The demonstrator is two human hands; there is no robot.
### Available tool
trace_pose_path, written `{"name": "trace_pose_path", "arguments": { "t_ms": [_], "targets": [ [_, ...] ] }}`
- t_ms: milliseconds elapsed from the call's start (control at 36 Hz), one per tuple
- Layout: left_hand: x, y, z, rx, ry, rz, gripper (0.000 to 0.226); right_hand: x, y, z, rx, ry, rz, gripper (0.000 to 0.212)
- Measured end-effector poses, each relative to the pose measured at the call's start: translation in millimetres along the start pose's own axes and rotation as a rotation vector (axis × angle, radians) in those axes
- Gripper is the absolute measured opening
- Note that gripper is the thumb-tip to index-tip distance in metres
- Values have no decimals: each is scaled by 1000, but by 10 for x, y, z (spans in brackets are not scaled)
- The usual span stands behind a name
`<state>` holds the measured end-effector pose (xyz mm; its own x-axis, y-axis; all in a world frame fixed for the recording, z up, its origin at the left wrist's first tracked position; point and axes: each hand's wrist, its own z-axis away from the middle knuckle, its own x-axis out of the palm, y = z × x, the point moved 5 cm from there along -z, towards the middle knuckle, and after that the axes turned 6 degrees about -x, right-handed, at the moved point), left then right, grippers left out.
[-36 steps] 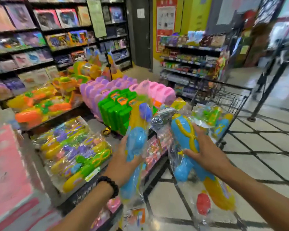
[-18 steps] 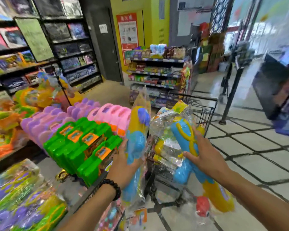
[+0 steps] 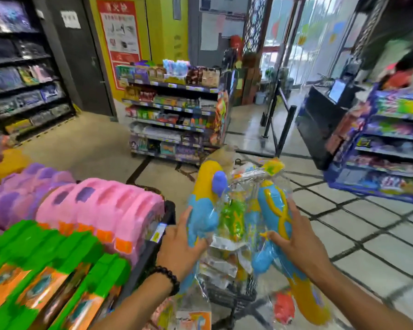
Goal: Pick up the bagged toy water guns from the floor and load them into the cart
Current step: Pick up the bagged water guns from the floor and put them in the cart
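Observation:
My left hand (image 3: pixel 180 244) grips a bagged blue-and-yellow water gun (image 3: pixel 205 206), held upright. My right hand (image 3: pixel 298 244) grips a second bagged blue-and-yellow water gun (image 3: pixel 275 210) with a red part low in its bag. Both guns are held above a black wire cart (image 3: pixel 231 294) directly in front of me. The cart holds several more bagged water guns (image 3: pixel 234 217), green and yellow among them. Much of the cart is hidden behind the two bags.
A display table (image 3: pixel 150 253) at my left carries pink (image 3: pixel 100 210), purple and green toy boxes (image 3: pixel 45 270). A snack shelf (image 3: pixel 174 115) stands ahead beyond the cart. A blue shelf unit (image 3: pixel 386 144) is at right. Tiled floor (image 3: pixel 367 234) lies open to the right.
The view has swung right and lifted towards the shop entrance. Both hands, each still gripping its bagged gun, have come over the cart, which now sits straight ahead.

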<state>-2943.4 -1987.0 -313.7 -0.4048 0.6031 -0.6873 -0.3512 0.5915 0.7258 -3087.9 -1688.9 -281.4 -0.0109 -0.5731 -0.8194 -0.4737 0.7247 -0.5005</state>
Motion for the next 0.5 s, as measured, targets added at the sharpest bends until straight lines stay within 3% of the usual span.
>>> {"name": "trace_pose_path", "arguments": {
  "t_ms": [306,500],
  "targets": [
    [739,-60,-1163,-34,-59,-28,93,358,659,-682,191,8,45,105],
    [1182,-49,-1785,-155,-69,-73,92,828,1269,-1322,216,-55,-4,105]
  ]
}}
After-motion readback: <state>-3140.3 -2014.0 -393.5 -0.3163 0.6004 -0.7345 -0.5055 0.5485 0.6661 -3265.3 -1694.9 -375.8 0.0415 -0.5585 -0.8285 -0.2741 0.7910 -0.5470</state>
